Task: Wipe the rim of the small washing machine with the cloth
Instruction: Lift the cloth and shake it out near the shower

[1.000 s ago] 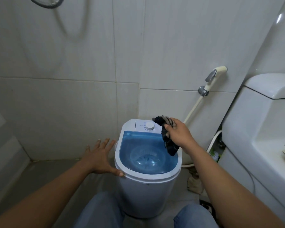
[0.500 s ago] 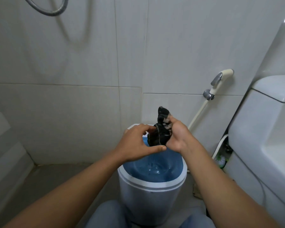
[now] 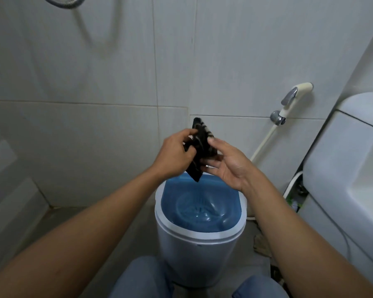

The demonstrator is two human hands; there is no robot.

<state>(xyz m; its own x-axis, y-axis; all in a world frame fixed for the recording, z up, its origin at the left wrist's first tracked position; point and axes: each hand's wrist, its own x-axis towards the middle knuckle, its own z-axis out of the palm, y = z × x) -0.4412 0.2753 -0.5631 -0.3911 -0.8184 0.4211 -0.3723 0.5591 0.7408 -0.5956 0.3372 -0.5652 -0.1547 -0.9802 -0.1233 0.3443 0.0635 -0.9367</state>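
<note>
A small white washing machine [image 3: 199,258] stands on the floor between my knees, its blue tub open and its white rim [image 3: 199,235] showing at the front. Above the back of the tub I hold a dark cloth [image 3: 199,145] with pale streaks. My left hand [image 3: 173,154] grips the cloth's left side with closed fingers. My right hand [image 3: 226,164] touches the cloth's right side, palm up, its fingers spread around the cloth. The hands hide the machine's back panel and knob.
A white toilet with cistern [image 3: 345,173] fills the right side. A bidet sprayer [image 3: 293,97] hangs on the tiled wall with its hose running down behind the machine. A shower hose loop [image 3: 63,2] hangs at the top left. A rag [image 3: 262,246] lies on the floor.
My left hand left the machine's rim and came up to the cloth. Both hands lifted the cloth off the rim above the tub, and my right fingers have spread.
</note>
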